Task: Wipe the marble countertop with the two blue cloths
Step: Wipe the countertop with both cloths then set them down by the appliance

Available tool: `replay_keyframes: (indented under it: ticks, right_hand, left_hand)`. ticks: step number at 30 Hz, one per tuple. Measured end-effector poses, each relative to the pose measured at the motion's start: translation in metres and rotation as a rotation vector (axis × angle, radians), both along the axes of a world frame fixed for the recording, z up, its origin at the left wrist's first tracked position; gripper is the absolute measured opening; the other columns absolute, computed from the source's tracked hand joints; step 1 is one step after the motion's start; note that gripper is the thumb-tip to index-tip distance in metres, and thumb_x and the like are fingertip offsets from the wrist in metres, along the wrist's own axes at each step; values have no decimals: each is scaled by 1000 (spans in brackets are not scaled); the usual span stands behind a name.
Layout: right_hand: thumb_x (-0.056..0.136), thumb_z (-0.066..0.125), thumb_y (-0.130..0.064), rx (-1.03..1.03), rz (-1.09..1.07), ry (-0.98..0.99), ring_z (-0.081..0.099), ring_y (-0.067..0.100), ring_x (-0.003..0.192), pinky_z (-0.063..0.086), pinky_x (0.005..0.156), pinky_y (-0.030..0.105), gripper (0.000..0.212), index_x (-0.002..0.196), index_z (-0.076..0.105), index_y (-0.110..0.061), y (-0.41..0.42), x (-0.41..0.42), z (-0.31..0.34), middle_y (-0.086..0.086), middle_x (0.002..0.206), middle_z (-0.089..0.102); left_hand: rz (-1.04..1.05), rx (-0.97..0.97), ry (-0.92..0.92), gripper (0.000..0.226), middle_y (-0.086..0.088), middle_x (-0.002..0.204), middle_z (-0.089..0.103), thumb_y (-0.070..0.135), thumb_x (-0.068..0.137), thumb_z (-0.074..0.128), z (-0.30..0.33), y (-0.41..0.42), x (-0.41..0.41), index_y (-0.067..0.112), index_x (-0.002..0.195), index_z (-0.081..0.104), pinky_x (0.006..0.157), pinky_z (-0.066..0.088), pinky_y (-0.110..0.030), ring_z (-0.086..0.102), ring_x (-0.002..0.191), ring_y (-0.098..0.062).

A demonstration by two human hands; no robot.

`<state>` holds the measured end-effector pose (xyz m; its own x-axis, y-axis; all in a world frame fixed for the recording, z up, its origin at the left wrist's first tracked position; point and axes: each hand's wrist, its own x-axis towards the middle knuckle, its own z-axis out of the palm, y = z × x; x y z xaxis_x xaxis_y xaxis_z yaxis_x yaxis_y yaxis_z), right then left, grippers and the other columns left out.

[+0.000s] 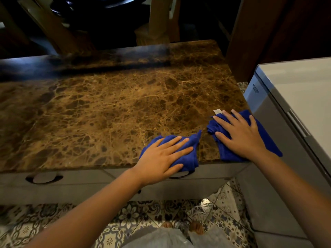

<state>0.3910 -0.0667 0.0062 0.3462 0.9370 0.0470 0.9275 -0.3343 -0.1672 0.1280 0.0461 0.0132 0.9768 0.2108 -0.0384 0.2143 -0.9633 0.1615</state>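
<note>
- Nearest the person, the left hand (165, 154) lies flat and spread on the left blue cloth (186, 156), palm down, fingers extended rather than curled; it presses the cloth and does not clench it. This cloth sits at the front edge of the marble countertop (107, 111), and one corner droops over the lip above a drawer handle (43, 178).
- Risk here: with part of the cloth already past the edge, a pull toward the body could drag it off the counter onto the patterned floor tiles (125, 213), since an open palm holds it only by friction.
- Slightly farther and to the right, the right hand (240, 136) is likewise open and splayed on the right blue cloth (268, 144), pressing down with nothing grasped. This cloth is bunched, lies at the counter's right front corner, and overhangs toward the grey appliance (279, 111) beside it.
- Risk here: a sweep to the right could push the cloth into the gap between counter and appliance, or knock the knuckles on the appliance.
- The two cloths lie near each other but apart; inward strokes could make them overlap and bunch, leaving streaks.
- Farther on, most of the marble lies beyond both cloths, and the far strip lies in shadow, so missed patches there would probably be hard to notice.
</note>
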Motion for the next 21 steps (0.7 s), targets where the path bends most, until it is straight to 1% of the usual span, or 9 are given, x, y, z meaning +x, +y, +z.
replay_keyframes:
  ticks: [3,6,8,10,14,16,17,19,21]
  right_hand:
    - [87,24,-58,-5,-6,3,4,17,143,-2,111,57,57,141,18,-42,0,0,1,-6,156,16]
    - [88,25,-58,-11,-7,3,3,17,143,-2,111,57,56,141,18,-42,0,-1,1,-6,156,15]
    - [88,25,-58,-7,-5,7,4,17,143,-2,111,57,56,141,19,-41,0,-2,1,-6,156,15]
    - [88,26,-57,-7,-8,11,4,18,143,-2,111,57,56,141,19,-41,0,-1,1,-6,156,15]
    - [88,26,-58,-2,-5,8,4,18,143,-2,111,56,56,141,19,-41,0,0,-1,-5,156,17]
    - [88,25,-58,0,-3,9,5,18,143,-2,111,57,56,140,19,-41,0,0,-1,-4,156,17]
    - [87,25,-58,-1,-3,8,5,18,143,-2,111,57,56,140,19,-42,0,0,-1,-4,156,17]
    - [87,23,-59,-4,-4,7,4,18,143,-2,111,57,56,140,18,-43,-1,1,-1,-5,156,17]
    - [87,23,-60,-4,-6,11,4,17,143,-2,111,57,57,140,18,-43,-1,0,-2,-5,156,16]
  left_hand:
    - [-55,-7,-103,51,6,152,24,46,93,35,-2,-5,-15,31,141,31,111,32,-44,19,141,-15]
    - [-130,31,-228,45,3,141,46,43,88,43,-6,-4,-32,26,130,50,99,47,-38,39,132,-15]
    - [-147,39,-317,41,0,131,57,41,86,45,-8,-2,-42,22,120,61,91,53,-34,51,123,-15]
    - [-107,-4,-417,41,-3,123,63,41,87,42,-8,-1,-54,19,113,65,88,53,-30,59,115,-15]
    - [112,-140,-656,41,-6,112,65,42,92,37,-5,6,-79,18,112,62,90,44,-16,61,105,-11]
    - [282,-154,-744,45,-7,103,66,46,93,34,3,19,-85,12,109,60,85,40,-10,60,94,-12]
    - [367,-146,-768,49,-8,99,66,46,94,33,8,30,-85,8,107,60,79,39,-11,59,90,-15]
    - [511,-112,-773,51,-15,98,68,43,93,34,18,58,-75,2,106,62,69,36,-19,60,88,-21]
    - [619,-93,-707,48,-20,109,68,38,90,34,23,85,-53,6,114,60,71,37,-28,62,96,-29]
